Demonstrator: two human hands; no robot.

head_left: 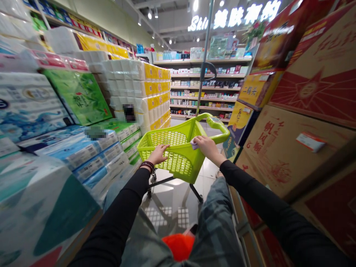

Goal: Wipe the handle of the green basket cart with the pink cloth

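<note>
A lime-green plastic shopping basket (pixel 169 142) on a wheeled frame stands in the aisle in front of me, tilted. My left hand (pixel 158 154) rests on its near rim with the fingers curled over the edge. My right hand (pixel 205 145) presses a small pale cloth (pixel 194 144) against the basket's inner edge near the handle (pixel 219 128), fingers closed on it. Both arms wear black sleeves, and a beaded bracelet (pixel 147 165) sits on the left wrist.
Stacked tissue and toilet-paper packs (pixel 83 122) line the left side. Tall brown and red cardboard boxes (pixel 292 122) close in on the right. Shelves of small goods (pixel 205 89) stand at the aisle's far end. A metal pole (pixel 204 59) rises behind the basket. The floor is glossy tile.
</note>
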